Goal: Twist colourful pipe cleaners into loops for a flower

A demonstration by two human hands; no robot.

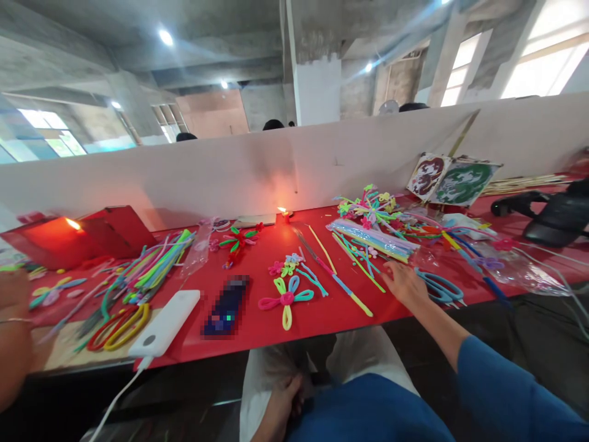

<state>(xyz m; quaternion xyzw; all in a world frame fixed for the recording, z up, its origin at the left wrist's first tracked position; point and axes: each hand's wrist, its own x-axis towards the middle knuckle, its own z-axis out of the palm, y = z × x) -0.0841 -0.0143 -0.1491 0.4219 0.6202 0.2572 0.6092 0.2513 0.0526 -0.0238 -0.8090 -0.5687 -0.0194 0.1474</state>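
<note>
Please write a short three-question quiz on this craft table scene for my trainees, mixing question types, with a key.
1. Which lies closest to the right hand?
A) a lit candle
B) the blue scissors
C) the white power bank

2. True or false: the left hand is off the red table.

3. Fill in: the flower near the middle of the table's front edge has a ____ centre.

Key: 1 B; 2 true; 3 pink.
</note>
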